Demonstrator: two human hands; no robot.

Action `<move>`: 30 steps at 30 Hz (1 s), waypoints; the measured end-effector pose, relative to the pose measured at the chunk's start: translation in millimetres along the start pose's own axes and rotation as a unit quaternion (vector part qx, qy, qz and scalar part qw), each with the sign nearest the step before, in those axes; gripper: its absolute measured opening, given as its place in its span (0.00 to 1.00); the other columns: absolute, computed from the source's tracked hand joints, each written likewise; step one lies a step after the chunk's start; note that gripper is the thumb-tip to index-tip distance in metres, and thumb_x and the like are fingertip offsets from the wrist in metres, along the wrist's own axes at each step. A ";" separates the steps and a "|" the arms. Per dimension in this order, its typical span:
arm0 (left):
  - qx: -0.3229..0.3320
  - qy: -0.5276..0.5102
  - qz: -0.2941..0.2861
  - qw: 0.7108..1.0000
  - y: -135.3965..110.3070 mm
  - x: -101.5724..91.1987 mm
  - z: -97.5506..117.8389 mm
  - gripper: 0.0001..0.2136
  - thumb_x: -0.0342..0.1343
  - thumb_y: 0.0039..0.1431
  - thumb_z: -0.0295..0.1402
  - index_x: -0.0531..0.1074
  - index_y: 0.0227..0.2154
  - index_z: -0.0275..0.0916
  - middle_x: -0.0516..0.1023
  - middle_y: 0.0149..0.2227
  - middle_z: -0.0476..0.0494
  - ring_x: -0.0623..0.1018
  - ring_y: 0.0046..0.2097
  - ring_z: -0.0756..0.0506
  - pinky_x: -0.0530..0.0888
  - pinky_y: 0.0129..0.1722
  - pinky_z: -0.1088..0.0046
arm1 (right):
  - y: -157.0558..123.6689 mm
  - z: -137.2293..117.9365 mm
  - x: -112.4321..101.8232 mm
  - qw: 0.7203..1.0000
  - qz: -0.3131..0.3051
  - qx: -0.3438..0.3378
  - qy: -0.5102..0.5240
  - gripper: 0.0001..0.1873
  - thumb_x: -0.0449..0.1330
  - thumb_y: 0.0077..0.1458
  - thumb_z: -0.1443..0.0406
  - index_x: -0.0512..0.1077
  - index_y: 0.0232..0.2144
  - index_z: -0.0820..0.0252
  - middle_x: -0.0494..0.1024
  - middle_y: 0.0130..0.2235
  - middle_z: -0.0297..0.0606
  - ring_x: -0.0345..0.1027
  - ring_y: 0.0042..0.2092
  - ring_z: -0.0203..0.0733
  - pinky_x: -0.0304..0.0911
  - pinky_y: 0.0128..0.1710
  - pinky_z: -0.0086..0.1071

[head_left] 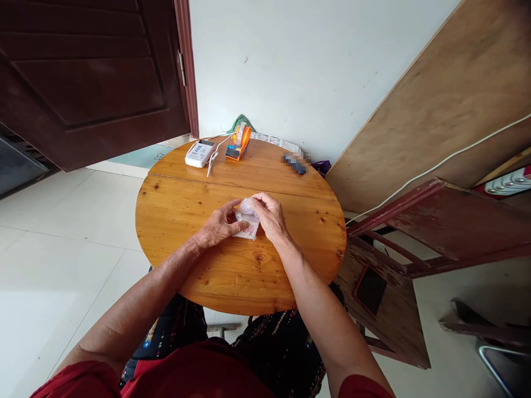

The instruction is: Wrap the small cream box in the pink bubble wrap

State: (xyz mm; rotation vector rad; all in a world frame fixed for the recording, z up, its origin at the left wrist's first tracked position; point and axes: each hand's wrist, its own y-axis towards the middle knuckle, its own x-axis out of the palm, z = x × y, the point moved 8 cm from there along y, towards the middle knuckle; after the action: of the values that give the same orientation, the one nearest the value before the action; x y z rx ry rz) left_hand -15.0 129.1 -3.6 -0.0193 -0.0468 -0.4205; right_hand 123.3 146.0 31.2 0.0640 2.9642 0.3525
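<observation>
A small clear plastic packet (248, 225), its lower part whitish with red print, is held just above the middle of the round table. My left hand (221, 222) grips its left side, the thumb lying across the front. At its upper right edge, my right hand (267, 213) pinches the crinkled, see-through top between thumb and fingers. The fingers behind the packet are partly hidden. What is inside the plastic is too small to make out.
On the wooden table (199, 249), a white box-shaped device (201, 153) with a cord and an orange tape dispenser (239, 142) stand at the back. A dark blurred object (295, 164) lies back right. A dark red wooden chair (398, 232) is at the right.
</observation>
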 end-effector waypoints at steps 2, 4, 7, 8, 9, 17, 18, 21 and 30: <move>0.000 -0.023 0.001 1.000 1.2 -0.7 -1.4 0.45 0.71 0.45 0.39 0.58 0.65 0.34 0.74 0.50 0.36 0.76 0.41 0.46 0.74 0.40 0.70 | -0.9 0.5 0.0 1.000 0.006 0.005 0.025 0.12 0.62 0.53 0.55 0.71 0.27 0.57 0.69 0.25 0.28 0.61 0.28 0.35 0.59 0.31 0.28; -0.003 -0.042 -0.007 0.999 2.2 -0.2 -2.8 0.47 0.71 0.44 0.38 0.56 0.66 0.36 0.73 0.52 0.36 0.76 0.41 0.46 0.74 0.40 0.69 | -1.3 0.6 0.9 0.999 0.009 0.007 0.034 0.13 0.62 0.53 0.55 0.71 0.27 0.57 0.69 0.26 0.29 0.61 0.29 0.35 0.59 0.31 0.28; -0.007 -0.050 -0.018 0.999 2.2 0.6 -3.1 0.47 0.71 0.45 0.36 0.54 0.67 0.37 0.75 0.47 0.40 0.76 0.41 0.47 0.73 0.41 0.70 | -1.7 0.1 5.3 0.999 -0.006 0.010 0.033 0.15 0.62 0.53 0.52 0.72 0.28 0.58 0.70 0.26 0.30 0.61 0.29 0.35 0.60 0.30 0.28; -0.009 -0.050 -0.019 0.999 1.9 0.3 -2.8 0.46 0.71 0.45 0.36 0.55 0.66 0.38 0.75 0.46 0.42 0.76 0.41 0.47 0.73 0.41 0.71 | -1.9 -0.2 6.8 0.999 -0.012 0.011 0.032 0.17 0.62 0.54 0.50 0.72 0.28 0.58 0.70 0.26 0.30 0.61 0.29 0.35 0.59 0.29 0.28; -0.010 -0.049 -0.018 0.999 1.5 -0.1 -2.5 0.46 0.71 0.45 0.36 0.55 0.66 0.38 0.75 0.46 0.42 0.76 0.41 0.47 0.73 0.40 0.71 | -2.2 -0.5 8.0 0.999 -0.016 0.011 0.033 0.18 0.62 0.54 0.50 0.71 0.27 0.58 0.69 0.26 0.30 0.60 0.28 0.35 0.59 0.28 0.28; 0.012 -0.076 -0.024 0.997 4.1 1.5 -1.1 0.43 0.71 0.45 0.35 0.58 0.64 0.41 0.73 0.50 0.41 0.76 0.44 0.45 0.75 0.43 0.68 | -6.0 -0.4 12.7 0.998 -0.035 0.017 0.042 0.16 0.62 0.55 0.51 0.73 0.29 0.57 0.72 0.27 0.30 0.62 0.29 0.35 0.60 0.29 0.28; 0.017 -0.084 -0.022 0.996 4.6 1.5 -1.2 0.42 0.71 0.45 0.35 0.58 0.63 0.41 0.73 0.49 0.41 0.76 0.44 0.45 0.75 0.44 0.68 | -6.1 0.0 12.4 0.998 -0.034 0.018 0.041 0.16 0.62 0.55 0.51 0.73 0.29 0.57 0.72 0.27 0.31 0.63 0.29 0.36 0.60 0.29 0.28; 0.029 -0.099 -0.009 0.995 4.9 0.0 -1.5 0.40 0.71 0.45 0.36 0.60 0.61 0.41 0.74 0.48 0.41 0.77 0.45 0.45 0.75 0.45 0.67 | -6.0 0.7 9.3 0.999 -0.017 0.013 0.036 0.17 0.62 0.54 0.50 0.72 0.27 0.58 0.71 0.25 0.30 0.63 0.28 0.35 0.60 0.29 0.28; 0.049 -0.089 0.036 0.994 10.2 -10.1 -2.9 0.43 0.72 0.45 0.40 0.59 0.62 0.40 0.73 0.39 0.48 0.75 0.36 0.49 0.73 0.38 0.71 | -10.9 -6.1 6.1 1.000 -0.018 -0.016 -0.012 0.17 0.61 0.56 0.49 0.78 0.34 0.56 0.79 0.31 0.35 0.72 0.35 0.42 0.69 0.33 0.33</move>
State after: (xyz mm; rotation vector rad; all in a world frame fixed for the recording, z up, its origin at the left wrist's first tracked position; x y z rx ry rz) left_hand -20.0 142.5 -7.1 0.0391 -0.2417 -0.3429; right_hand 116.0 134.4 33.5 0.0109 2.9302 0.3913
